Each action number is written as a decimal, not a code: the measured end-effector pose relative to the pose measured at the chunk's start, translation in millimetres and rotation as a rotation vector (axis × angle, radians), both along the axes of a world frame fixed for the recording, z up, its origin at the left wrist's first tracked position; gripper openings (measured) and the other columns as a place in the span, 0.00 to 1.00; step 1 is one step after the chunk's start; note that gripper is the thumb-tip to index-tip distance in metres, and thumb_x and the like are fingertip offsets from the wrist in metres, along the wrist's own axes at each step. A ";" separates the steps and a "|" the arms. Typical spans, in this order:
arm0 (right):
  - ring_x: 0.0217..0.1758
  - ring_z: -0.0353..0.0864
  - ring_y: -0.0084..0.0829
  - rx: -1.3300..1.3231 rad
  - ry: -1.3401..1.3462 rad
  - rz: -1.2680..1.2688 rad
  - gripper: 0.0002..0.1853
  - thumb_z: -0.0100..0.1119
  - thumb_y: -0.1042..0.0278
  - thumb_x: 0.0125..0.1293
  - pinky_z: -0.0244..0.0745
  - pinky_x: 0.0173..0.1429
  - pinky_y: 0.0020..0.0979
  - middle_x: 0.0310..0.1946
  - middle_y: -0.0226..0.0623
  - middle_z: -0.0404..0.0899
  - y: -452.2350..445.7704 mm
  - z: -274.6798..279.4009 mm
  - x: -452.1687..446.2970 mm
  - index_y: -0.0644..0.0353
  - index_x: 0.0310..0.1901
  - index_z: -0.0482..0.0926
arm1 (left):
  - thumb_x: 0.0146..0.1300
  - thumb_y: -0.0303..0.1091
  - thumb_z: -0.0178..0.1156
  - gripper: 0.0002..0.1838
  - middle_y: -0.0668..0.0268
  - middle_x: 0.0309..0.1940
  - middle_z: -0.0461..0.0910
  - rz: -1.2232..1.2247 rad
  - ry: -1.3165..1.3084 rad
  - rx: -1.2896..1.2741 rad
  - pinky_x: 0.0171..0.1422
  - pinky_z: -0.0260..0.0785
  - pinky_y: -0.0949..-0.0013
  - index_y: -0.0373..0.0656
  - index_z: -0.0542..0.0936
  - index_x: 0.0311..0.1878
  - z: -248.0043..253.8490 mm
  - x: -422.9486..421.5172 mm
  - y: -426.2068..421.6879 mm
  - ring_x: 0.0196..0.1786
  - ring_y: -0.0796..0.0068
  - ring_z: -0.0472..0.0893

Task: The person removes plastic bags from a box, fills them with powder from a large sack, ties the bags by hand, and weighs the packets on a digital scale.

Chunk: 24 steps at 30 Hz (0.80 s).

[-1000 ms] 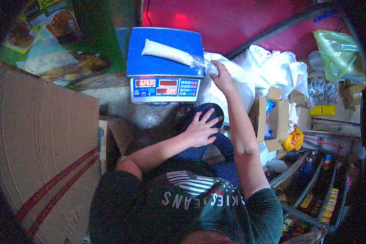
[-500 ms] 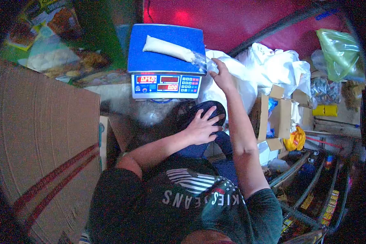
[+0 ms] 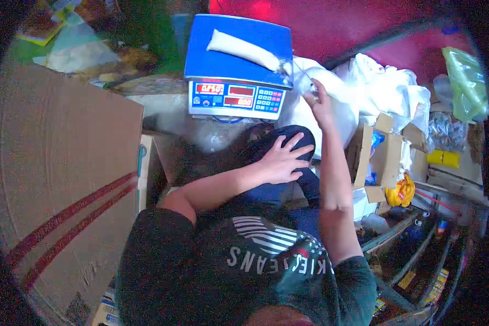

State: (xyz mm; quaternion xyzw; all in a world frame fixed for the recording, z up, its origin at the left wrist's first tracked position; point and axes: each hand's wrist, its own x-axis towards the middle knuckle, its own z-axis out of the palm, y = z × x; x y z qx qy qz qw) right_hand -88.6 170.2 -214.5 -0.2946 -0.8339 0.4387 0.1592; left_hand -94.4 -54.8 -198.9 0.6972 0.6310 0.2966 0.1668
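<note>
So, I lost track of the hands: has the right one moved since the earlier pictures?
Yes. The right hand has shifted slightly to the right, away from the blue-topped scale, leaving a wider gap at its right edge.

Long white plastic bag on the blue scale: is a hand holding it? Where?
The right hand seems to pinch the clear plastic end of the white bag, though blurred; the left hand holds nothing.

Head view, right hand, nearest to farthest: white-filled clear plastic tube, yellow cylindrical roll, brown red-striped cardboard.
1. White-filled clear plastic tube: on blue-topped white scale, upper left of right hand.
2. Yellow cylindrical roll: lower right.
3. Brown red-striped cardboard: far left.
</note>
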 end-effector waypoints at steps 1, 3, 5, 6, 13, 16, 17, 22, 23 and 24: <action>0.51 0.69 0.34 -0.024 -0.063 -0.015 0.29 0.60 0.73 0.55 0.68 0.51 0.32 0.51 0.40 0.69 0.0 4.1 5.2 0.54 0.60 0.65 | 0.57 0.48 0.55 0.21 0.67 0.67 0.56 0.013 -0.014 0.005 0.64 0.45 0.37 0.64 0.74 0.56 1.7 -0.1 -0.6 0.71 0.52 0.44; 0.55 0.68 0.39 -0.049 -0.081 -0.039 0.31 0.60 0.75 0.54 0.68 0.54 0.34 0.57 0.42 0.66 2.7 5.1 16.1 0.55 0.61 0.63 | 0.57 0.48 0.55 0.21 0.67 0.67 0.56 0.022 -0.020 0.017 0.64 0.45 0.37 0.64 0.74 0.55 -2.8 1.2 1.1 0.71 0.52 0.44; 0.55 0.68 0.38 -0.055 0.006 -0.059 0.31 0.60 0.73 0.54 0.68 0.54 0.34 0.57 0.43 0.66 4.4 -3.1 30.0 0.54 0.62 0.63 | 0.57 0.48 0.55 0.21 0.68 0.68 0.55 0.020 -0.024 0.014 0.64 0.45 0.36 0.64 0.74 0.55 -5.6 2.2 2.3 0.71 0.52 0.44; 0.56 0.68 0.38 -0.058 0.016 -0.065 0.32 0.61 0.73 0.54 0.68 0.55 0.34 0.57 0.43 0.67 6.1 -6.0 37.4 0.54 0.62 0.62 | 0.57 0.48 0.55 0.21 0.68 0.68 0.55 0.014 -0.024 0.006 0.64 0.45 0.36 0.64 0.74 0.55 -5.8 2.2 3.5 0.71 0.52 0.44; 0.59 0.67 0.41 -0.168 -0.133 -0.270 0.35 0.62 0.71 0.53 0.66 0.58 0.36 0.58 0.49 0.66 37.8 -42.8 101.6 0.57 0.63 0.60 | 0.57 0.49 0.55 0.20 0.68 0.68 0.54 -0.006 -0.024 -0.015 0.63 0.46 0.34 0.64 0.75 0.54 -9.1 1.6 8.3 0.71 0.51 0.43; 0.62 0.65 0.43 -0.112 -0.255 -0.295 0.37 0.63 0.69 0.53 0.64 0.61 0.37 0.60 0.52 0.63 65.0 -66.8 116.1 0.60 0.64 0.58 | 0.56 0.49 0.56 0.20 0.69 0.68 0.54 0.001 -0.018 -0.018 0.62 0.46 0.33 0.63 0.76 0.53 -9.9 2.6 10.7 0.71 0.51 0.43; 0.62 0.65 0.44 -0.078 -0.290 -0.291 0.38 0.63 0.68 0.53 0.63 0.62 0.37 0.61 0.53 0.62 72.5 -70.1 116.8 0.60 0.65 0.57 | 0.56 0.49 0.56 0.20 0.69 0.68 0.53 -0.002 -0.020 -0.024 0.63 0.46 0.33 0.64 0.75 0.53 -9.5 3.3 11.8 0.71 0.50 0.43; 0.66 0.58 0.45 0.258 -0.341 -0.279 0.41 0.65 0.65 0.51 0.55 0.67 0.36 0.63 0.55 0.57 93.5 -62.9 128.1 0.63 0.65 0.55 | 0.54 0.50 0.57 0.21 0.70 0.69 0.53 -0.002 -0.050 -0.024 0.63 0.45 0.32 0.64 0.75 0.54 -7.4 1.2 17.6 0.71 0.47 0.43; 0.67 0.57 0.45 0.370 -0.330 -0.264 0.42 0.65 0.64 0.51 0.54 0.68 0.35 0.64 0.55 0.57 95.3 -55.5 135.2 0.63 0.65 0.55 | 0.54 0.52 0.56 0.23 0.70 0.69 0.52 -0.005 -0.056 -0.046 0.62 0.45 0.31 0.64 0.74 0.55 -5.4 -3.0 20.9 0.71 0.44 0.42; 0.67 0.57 0.44 0.325 -0.295 -0.249 0.41 0.64 0.65 0.51 0.53 0.68 0.35 0.63 0.54 0.57 93.7 -46.6 148.6 0.63 0.65 0.55 | 0.54 0.52 0.56 0.24 0.66 0.69 0.52 -0.001 -0.050 -0.107 0.64 0.44 0.33 0.63 0.73 0.56 -6.3 -6.9 26.9 0.70 0.45 0.46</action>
